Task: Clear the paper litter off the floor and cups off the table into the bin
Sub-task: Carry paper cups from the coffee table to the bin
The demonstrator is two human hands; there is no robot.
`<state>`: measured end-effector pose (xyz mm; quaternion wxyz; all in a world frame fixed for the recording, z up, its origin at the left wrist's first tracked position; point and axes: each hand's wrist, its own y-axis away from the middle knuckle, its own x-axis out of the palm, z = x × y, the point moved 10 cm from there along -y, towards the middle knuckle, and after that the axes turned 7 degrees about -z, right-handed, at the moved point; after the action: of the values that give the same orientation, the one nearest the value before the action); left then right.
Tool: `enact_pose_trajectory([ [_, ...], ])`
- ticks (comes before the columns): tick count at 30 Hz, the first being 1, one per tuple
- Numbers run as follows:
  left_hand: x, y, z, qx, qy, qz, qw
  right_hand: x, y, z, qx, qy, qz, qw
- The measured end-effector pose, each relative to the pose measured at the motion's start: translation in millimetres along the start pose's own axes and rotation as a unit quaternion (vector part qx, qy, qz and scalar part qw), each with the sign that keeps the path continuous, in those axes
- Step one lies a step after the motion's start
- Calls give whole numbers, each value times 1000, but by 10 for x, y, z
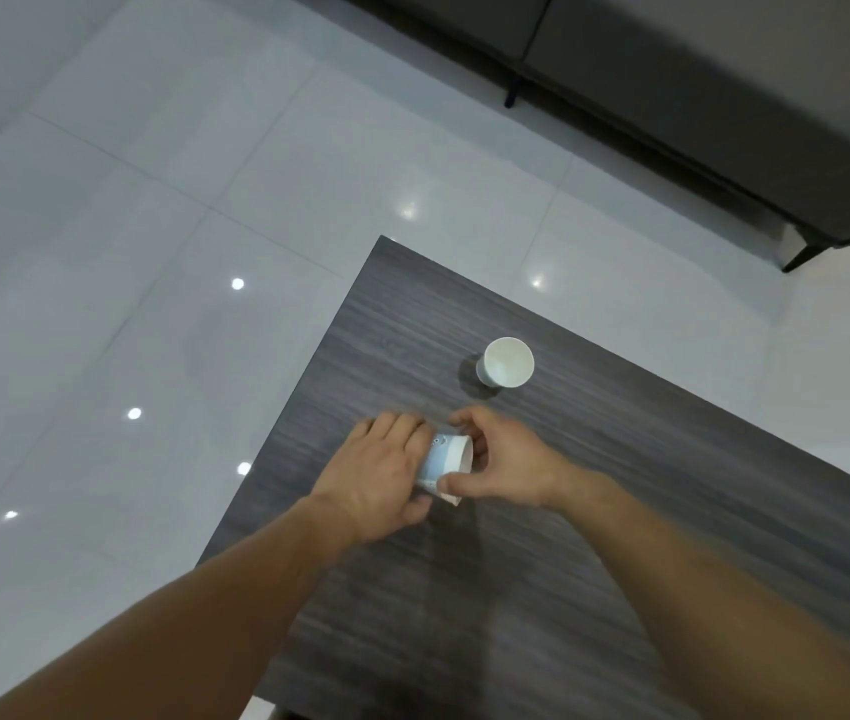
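At mid-frame, over the worktop, our left hand curls round the blue-printed paper cup and our right hand pinches its rim; we should squeeze lightly, then take the upright white cup just above

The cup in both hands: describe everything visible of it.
The held cup looks like paper, pale blue with small print and a white rim. It lies tipped sideways, mouth toward the right hand, whose thumb and fingers pinch the rim. The left hand wraps its base end. It sits low over the table; contact there is unclear.
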<state>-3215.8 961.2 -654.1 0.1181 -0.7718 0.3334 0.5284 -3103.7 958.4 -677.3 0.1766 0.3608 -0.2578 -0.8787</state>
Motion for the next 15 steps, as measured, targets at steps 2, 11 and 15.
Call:
enact_pose_trajectory([
  [2,55,17,25,-4,32,3,999,53,-48,-18,12,-43,18,999],
  [11,436,422,625,-170,120,46,977,-883,-531,-264,-23,210,-267,940],
  [15,573,528,676,-187,143,45,971,-549,-842,-554,49,277,-127,951],
])
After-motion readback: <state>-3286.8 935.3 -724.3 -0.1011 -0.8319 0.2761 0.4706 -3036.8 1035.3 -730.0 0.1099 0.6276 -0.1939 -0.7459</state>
